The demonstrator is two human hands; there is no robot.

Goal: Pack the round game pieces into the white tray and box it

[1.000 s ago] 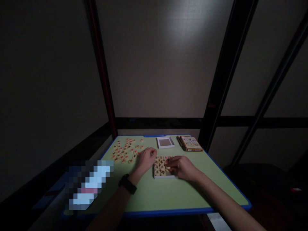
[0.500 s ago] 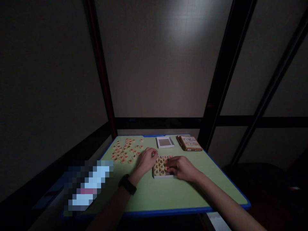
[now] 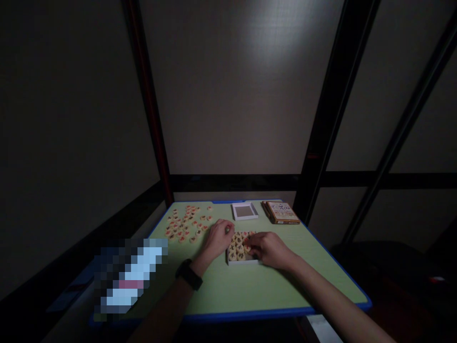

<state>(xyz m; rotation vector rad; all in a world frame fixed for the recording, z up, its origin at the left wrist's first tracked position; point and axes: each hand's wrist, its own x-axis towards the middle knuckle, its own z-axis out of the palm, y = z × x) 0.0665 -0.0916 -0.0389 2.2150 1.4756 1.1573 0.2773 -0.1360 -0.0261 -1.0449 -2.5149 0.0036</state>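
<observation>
Dim grey walls (image 3: 232,105) stand around a green table (image 3: 271,293) with a blue edge. On it, a shallow white box (image 3: 243,262) lies a little right of the middle, and round discs (image 3: 232,256) with black or red characters sit inside in rows. Loose discs (image 3: 186,233) are spread toward the far left corner.

The right hand (image 3: 272,248) reaches into the box, its fingertips close together at a red-marked disc (image 3: 247,248); whether they grip it or only touch it, one cannot tell. To do this placing well, the disc should probably go down flat against its neighbours, and the fingers should open gently, so that the rows are not pushed apart. The left hand (image 3: 218,236) is curled beside the box's left wall and could perhaps steady it; whether it pinches something is not visible.

The right hand covers the box's right side, so the discs there are hard to count. Poor light makes most characters unreadable, also on the printed package (image 3: 284,213) near the far right corner. Pixel blocks (image 3: 134,274) hide what lies by the near left corner.
</observation>
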